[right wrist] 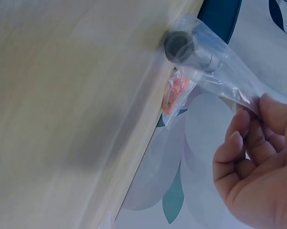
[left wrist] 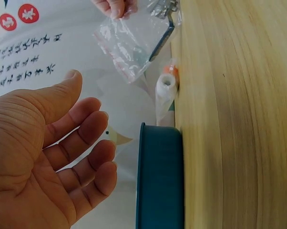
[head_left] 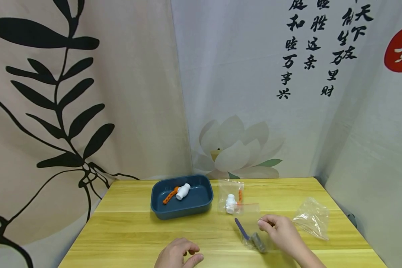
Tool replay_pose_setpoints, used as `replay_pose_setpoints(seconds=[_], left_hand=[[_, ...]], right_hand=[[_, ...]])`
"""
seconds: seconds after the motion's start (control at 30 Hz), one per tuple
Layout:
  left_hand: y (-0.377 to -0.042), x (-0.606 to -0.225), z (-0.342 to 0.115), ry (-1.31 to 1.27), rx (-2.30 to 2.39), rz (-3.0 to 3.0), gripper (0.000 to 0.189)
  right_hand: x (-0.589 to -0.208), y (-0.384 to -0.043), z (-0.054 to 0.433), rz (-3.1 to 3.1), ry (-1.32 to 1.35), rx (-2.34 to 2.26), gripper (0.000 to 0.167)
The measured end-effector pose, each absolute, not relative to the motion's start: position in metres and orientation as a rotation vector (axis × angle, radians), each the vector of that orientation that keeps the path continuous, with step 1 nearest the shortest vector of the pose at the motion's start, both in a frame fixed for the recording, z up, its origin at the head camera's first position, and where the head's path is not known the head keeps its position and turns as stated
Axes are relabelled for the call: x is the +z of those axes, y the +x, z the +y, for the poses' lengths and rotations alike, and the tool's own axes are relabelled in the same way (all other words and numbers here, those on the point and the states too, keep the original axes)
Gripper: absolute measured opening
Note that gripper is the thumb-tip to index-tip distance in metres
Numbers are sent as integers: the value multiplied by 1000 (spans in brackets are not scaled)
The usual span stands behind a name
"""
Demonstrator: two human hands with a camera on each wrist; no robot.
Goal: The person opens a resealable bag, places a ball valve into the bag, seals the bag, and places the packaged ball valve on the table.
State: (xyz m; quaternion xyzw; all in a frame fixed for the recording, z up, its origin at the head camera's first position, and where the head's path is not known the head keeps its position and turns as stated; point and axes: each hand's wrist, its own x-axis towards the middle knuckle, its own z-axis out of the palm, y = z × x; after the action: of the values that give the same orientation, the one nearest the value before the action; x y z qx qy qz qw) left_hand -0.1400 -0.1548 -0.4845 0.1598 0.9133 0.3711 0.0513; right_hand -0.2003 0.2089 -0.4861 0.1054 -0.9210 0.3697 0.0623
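Note:
The right hand [head_left: 283,234] pinches the edge of a clear zip bag [right wrist: 231,78] between thumb and fingers, as the right wrist view also shows. Inside that bag are a grey cylindrical piece [head_left: 257,242] and a dark purple stick [head_left: 242,229]. At the front of the table, the left hand [head_left: 179,254] holds nothing, its fingers loosely bent and the thumb apart. Just behind the held bag lies a second clear bag [head_left: 222,190] with a white bottle-shaped piece [head_left: 230,203] and an orange strip [head_left: 240,196].
A dark blue tray [head_left: 184,214] stands at the back left of the wooden table [head_left: 120,238]. In it lie a white bottle-shaped piece [head_left: 183,191] and an orange strip [head_left: 170,195]. To the right rests a crumpled clear bag [head_left: 313,219]. Printed curtains hang behind the table.

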Motion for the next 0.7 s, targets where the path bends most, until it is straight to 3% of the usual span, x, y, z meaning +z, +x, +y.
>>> replay_pose_setpoints(seconds=[0.23,0.7], left_hand=[[-139,-486,-156,506,1126,2782,37],[-142,-486,-155,482,1151,2727,31]], right_hand=[[-489,-208,216,-2842,175,1152,18],[-498,-225,232,-2867,-7,1168,28]])
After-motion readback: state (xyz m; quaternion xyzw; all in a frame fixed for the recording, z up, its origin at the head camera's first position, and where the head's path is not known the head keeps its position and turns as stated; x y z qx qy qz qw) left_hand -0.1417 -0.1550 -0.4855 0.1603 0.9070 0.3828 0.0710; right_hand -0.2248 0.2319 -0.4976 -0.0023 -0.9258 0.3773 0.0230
